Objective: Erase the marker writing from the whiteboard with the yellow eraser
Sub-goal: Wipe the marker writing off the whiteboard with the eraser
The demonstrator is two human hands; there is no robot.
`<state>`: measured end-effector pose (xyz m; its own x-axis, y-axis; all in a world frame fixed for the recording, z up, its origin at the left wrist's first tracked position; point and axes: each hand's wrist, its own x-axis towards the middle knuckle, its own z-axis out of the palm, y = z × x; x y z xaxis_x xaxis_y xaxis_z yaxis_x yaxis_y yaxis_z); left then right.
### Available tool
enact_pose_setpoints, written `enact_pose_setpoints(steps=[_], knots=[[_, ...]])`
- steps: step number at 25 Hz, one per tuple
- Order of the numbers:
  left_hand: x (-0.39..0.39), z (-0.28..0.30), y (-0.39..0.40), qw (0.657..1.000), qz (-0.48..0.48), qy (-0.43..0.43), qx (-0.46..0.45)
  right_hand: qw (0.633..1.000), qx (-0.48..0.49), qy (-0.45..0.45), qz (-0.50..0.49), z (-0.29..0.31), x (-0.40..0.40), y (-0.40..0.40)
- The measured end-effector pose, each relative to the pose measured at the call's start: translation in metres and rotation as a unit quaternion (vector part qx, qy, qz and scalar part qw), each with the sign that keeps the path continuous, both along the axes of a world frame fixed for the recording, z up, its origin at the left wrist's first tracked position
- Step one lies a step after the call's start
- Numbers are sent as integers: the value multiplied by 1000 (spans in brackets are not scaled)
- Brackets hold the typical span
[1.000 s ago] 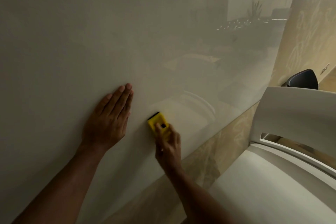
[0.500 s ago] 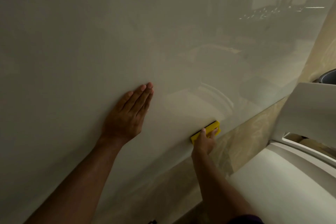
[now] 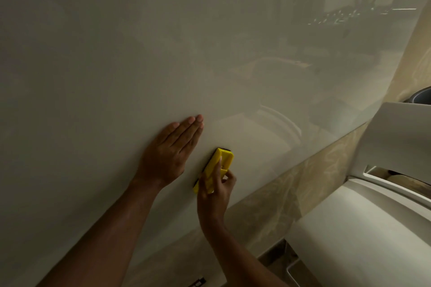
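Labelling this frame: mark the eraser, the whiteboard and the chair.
eraser [image 3: 223, 158]: head view, on its yellow plastic back above the fingers.
whiteboard [image 3: 140, 53]: head view, on bare glossy surface above the hands.
chair [image 3: 373, 240]: head view, on the white seat at lower right.

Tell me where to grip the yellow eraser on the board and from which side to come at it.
Grip the eraser by its two long yellow edges, coming from the room side, straight at its back. It lies flat with its dark pad against the whiteboard, so only the back and edges are free. The right hand holds it like this at its lower end; the left hand rests flat beside it.
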<state>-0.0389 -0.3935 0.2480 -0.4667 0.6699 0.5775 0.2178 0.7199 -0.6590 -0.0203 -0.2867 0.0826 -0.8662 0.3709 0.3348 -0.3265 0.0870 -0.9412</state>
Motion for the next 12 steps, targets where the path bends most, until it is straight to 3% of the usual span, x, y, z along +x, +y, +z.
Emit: enact_pose_setpoints(steps=[3,6,9,12], knots=[[15,-5,-1,997,-14,-62,40,984,141,91,56,2,20,-1],[35,-17,3,984,-32,-154,88,925,297,208,113,0,35,19],[59,-46,5,967,-69,-232,78,914,338,196,110,5,42,63],[71,-87,20,957,-100,-266,55,867,452,188,96,1,48,120]])
